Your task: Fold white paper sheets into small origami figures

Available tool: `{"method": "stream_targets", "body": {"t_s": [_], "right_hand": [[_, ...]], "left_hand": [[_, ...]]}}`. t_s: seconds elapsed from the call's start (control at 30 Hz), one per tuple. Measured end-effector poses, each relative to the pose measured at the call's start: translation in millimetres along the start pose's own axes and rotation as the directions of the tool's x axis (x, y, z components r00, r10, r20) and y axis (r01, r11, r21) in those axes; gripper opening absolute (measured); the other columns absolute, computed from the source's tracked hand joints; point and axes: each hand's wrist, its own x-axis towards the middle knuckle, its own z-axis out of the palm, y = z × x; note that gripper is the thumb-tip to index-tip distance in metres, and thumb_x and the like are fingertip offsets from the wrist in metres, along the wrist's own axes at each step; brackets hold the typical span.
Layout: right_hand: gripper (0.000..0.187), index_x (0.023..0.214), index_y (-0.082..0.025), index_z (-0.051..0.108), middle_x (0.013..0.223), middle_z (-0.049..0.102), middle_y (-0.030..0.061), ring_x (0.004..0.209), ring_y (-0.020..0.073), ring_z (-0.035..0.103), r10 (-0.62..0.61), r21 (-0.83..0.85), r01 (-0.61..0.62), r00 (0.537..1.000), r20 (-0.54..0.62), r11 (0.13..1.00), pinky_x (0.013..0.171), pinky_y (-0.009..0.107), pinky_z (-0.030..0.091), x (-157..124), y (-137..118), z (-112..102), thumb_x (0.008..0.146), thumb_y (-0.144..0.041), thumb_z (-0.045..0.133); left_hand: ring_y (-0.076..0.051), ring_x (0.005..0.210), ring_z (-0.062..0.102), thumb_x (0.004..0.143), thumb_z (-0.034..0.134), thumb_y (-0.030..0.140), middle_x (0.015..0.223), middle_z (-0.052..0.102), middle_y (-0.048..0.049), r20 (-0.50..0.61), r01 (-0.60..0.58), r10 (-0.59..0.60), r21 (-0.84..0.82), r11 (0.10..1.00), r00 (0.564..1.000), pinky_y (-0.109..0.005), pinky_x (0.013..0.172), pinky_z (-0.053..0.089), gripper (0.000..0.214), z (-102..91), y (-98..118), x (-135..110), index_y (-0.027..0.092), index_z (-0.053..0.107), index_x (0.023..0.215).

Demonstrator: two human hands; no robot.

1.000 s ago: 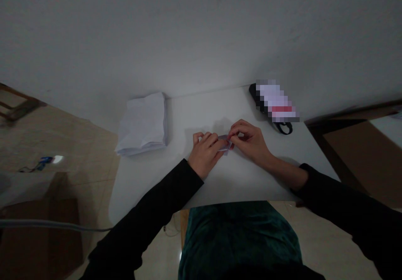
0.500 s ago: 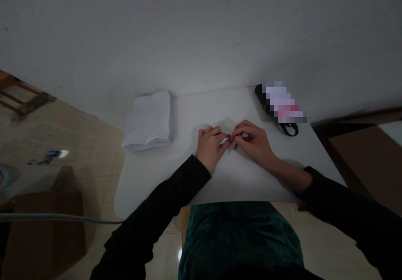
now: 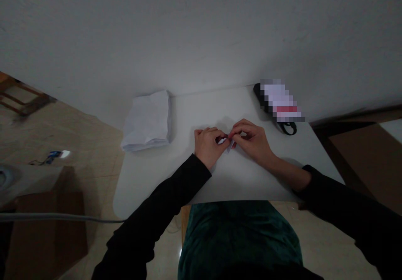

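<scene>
A small folded piece of white paper (image 3: 229,149) is pinched between my two hands, just above the middle of the white table. My left hand (image 3: 210,145) grips its left side between thumb and index finger, the other fingers curled. From the right, my right hand (image 3: 252,141) pinches the paper with thumb and fingertips that meet those of the left. Fingers cover most of the paper, so its full shape is hidden. To the left of my hands lies a thick stack of white paper sheets (image 3: 147,120).
The white table (image 3: 144,183) stands against a grey wall (image 3: 201,33). At its back right lies a black object with a strap (image 3: 289,128), its top blurred out. Cardboard boxes stand on the floor, one at the left (image 3: 50,229) and one at the right (image 3: 367,154).
My left index finger has bent more, leaving a rounder gap above the thumb. Both hands stay at the same spot with the paper between them.
</scene>
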Motion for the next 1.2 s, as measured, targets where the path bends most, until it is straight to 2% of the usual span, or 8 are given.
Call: {"method": "stream_targets", "body": {"t_s": [0.17, 0.47, 0.7, 0.77, 0.87, 0.97, 1.07, 1.2], "right_hand": [[0.016, 0.069, -0.020, 0.072, 0.083, 0.059, 0.0024, 0.067, 0.0118, 0.060, 0.007, 0.025, -0.008, 1.000, 0.004, 1.000, 0.049, 0.024, 0.059, 0.3, 0.8, 0.2, 0.073, -0.009, 0.061], [0.013, 0.069, -0.020, 0.071, 0.082, 0.058, 0.0023, 0.066, 0.0122, 0.061, 0.026, 0.017, -0.027, 1.000, 0.005, 1.000, 0.047, 0.025, 0.056, 0.0, 2.3, 0.0, 0.073, -0.012, 0.062], [0.013, 0.070, -0.019, 0.072, 0.081, 0.059, 0.0024, 0.063, 0.0124, 0.060, 0.012, 0.006, -0.012, 1.000, -0.011, 1.000, 0.047, 0.027, 0.055, 1.0, 1.2, 1.1, 0.073, -0.012, 0.061], [0.013, 0.070, -0.019, 0.071, 0.081, 0.059, 0.0025, 0.063, 0.0130, 0.061, 0.012, -0.008, -0.012, 1.000, -0.007, 1.000, 0.047, 0.028, 0.055, 1.3, 2.8, 0.4, 0.074, -0.012, 0.061], [0.013, 0.071, -0.018, 0.070, 0.081, 0.058, 0.0028, 0.062, 0.0134, 0.059, 0.000, -0.069, 0.000, 1.000, -0.007, 0.998, 0.046, 0.028, 0.052, 2.7, 6.3, -3.8, 0.074, -0.012, 0.060], [0.017, 0.074, -0.017, 0.070, 0.085, 0.061, 0.0052, 0.070, 0.0162, 0.058, -0.187, -0.275, 0.190, 0.982, 0.040, 0.943, 0.055, 0.031, 0.051, 5.2, 7.9, -10.4, 0.075, -0.007, 0.056], [0.025, 0.082, -0.018, 0.070, 0.089, 0.068, 0.0072, 0.086, 0.0214, 0.055, -0.395, -0.480, 0.443, 0.896, 0.203, 0.757, 0.076, 0.038, 0.048, 6.8, 6.3, -15.8, 0.077, -0.002, 0.051], [0.013, 0.087, -0.018, 0.068, 0.081, 0.070, 0.0053, 0.084, 0.0223, 0.054, -0.402, -0.536, 0.533, 0.846, 0.350, 0.655, 0.078, 0.038, 0.041, 7.6, 4.9, -19.6, 0.084, -0.011, 0.058]], "left_hand": [[-0.015, 0.071, 0.062, 0.079, 0.076, 0.031, 0.070, 0.069, 0.0029, 0.004, 0.048, -0.048, 0.004, 0.999, 0.999, -0.036, 0.078, 0.029, 0.011, -1.1, 1.5, 1.1, 0.021, 0.072, 0.075], [-0.018, 0.081, 0.062, 0.084, 0.072, 0.033, 0.079, 0.071, 0.0014, 0.062, -0.005, 0.001, 0.079, 0.997, 0.998, -0.040, 0.083, 0.029, 0.011, -3.6, 3.8, -0.6, 0.024, 0.075, 0.079], [-0.020, 0.080, 0.059, 0.078, 0.076, 0.036, 0.073, 0.069, 0.0024, 0.096, 0.100, -0.101, 0.015, 0.995, 0.990, -0.038, 0.082, 0.031, 0.014, 2.1, 3.6, 5.0, 0.023, 0.072, 0.077], [-0.020, 0.080, 0.058, 0.078, 0.077, 0.036, 0.072, 0.068, 0.0018, 0.100, 0.067, -0.069, 0.028, 0.997, 0.993, -0.038, 0.081, 0.031, 0.015, 2.1, 1.0, 5.9, 0.022, 0.071, 0.076], [-0.021, 0.083, 0.058, 0.085, 0.072, 0.035, 0.077, 0.070, -0.0003, 0.105, -0.069, 0.068, 0.004, 0.998, 0.992, -0.037, 0.078, 0.033, 0.014, -0.5, -4.1, 3.9, 0.021, 0.072, 0.081], [-0.020, 0.083, 0.058, 0.098, 0.053, 0.036, 0.085, 0.071, -0.0042, 0.095, -0.223, 0.228, -0.058, 0.973, 0.969, -0.036, 0.077, 0.040, 0.027, -3.2, -8.6, 0.4, 0.018, 0.072, 0.090], [-0.019, 0.081, 0.058, 0.102, 0.041, 0.032, 0.087, 0.070, -0.0075, 0.058, -0.344, 0.350, -0.092, 0.934, 0.935, -0.036, 0.080, 0.046, 0.035, -3.3, -11.6, -1.8, 0.014, 0.070, 0.095], [-0.019, 0.084, 0.059, 0.102, 0.042, 0.028, 0.089, 0.070, -0.0086, 0.003, -0.397, 0.400, -0.117, 0.910, 0.917, -0.036, 0.082, 0.050, 0.032, -2.6, -13.4, -3.1, 0.013, 0.069, 0.093]]}}
